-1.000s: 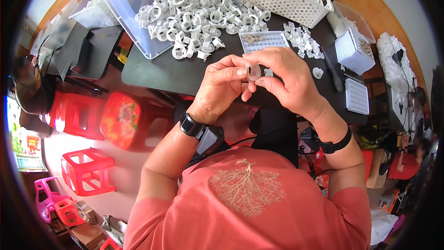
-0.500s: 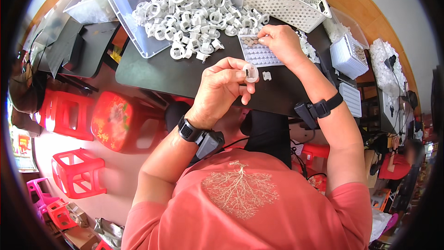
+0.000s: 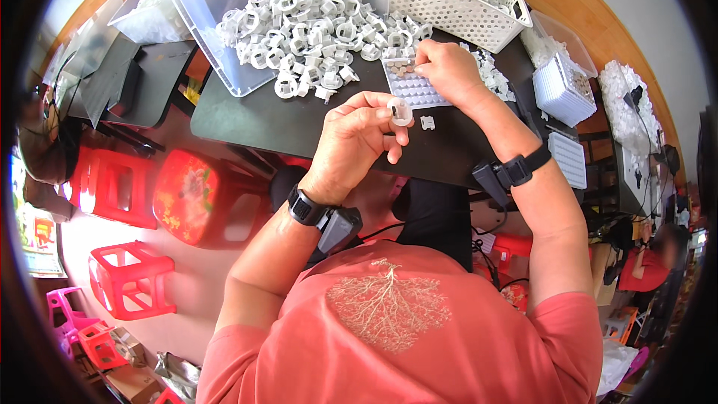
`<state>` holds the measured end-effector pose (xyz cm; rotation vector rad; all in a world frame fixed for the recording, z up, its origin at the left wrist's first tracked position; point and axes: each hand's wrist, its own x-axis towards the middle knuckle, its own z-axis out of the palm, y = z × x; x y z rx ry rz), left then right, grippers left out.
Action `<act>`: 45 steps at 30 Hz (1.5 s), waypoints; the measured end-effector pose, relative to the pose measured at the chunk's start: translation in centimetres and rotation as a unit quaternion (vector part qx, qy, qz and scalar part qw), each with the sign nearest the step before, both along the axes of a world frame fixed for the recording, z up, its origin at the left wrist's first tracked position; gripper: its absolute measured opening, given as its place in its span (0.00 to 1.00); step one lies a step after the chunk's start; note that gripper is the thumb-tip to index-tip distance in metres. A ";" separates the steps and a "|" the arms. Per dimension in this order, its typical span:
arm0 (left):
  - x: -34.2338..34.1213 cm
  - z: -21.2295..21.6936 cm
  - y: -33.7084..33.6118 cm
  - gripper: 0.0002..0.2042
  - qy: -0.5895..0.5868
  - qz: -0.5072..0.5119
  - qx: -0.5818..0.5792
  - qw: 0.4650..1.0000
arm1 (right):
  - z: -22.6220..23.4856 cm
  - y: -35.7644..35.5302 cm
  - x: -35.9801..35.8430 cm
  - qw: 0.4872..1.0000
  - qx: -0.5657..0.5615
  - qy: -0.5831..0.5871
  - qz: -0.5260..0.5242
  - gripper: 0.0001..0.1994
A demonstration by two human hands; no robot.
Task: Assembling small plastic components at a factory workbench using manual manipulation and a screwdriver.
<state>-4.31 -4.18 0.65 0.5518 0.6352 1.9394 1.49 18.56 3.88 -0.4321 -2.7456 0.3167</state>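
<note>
Since the earlier frame the right hand point(image 3: 447, 69) has left the left hand point(image 3: 357, 135) and reached far to the one grid tray point(image 3: 416, 91), fingers pinched on its small pieces. The left hand grips one white ring point(image 3: 401, 111) above the worktop point(image 3: 269, 116), near and left of the right hand.

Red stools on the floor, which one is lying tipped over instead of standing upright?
The open-framed red stool lower left, nearest the person's left elbow. Its square lattice side faces up, while the stool with the patterned round seat beside the table stands upright.
</note>
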 end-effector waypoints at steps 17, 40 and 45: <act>0.6 0.3 1.7 0.15 -0.064 0.065 0.031 0.995 | -1.5 -14.8 6.3 0.936 -0.111 0.304 0.141 0.05; 1.7 -0.6 1.7 0.10 0.011 0.038 0.044 0.998 | -0.8 -8.7 7.1 0.907 0.024 0.398 0.135 0.08; 1.8 -0.8 1.8 0.09 0.044 0.059 0.041 0.996 | -0.7 -8.3 7.1 0.918 0.007 0.364 0.156 0.10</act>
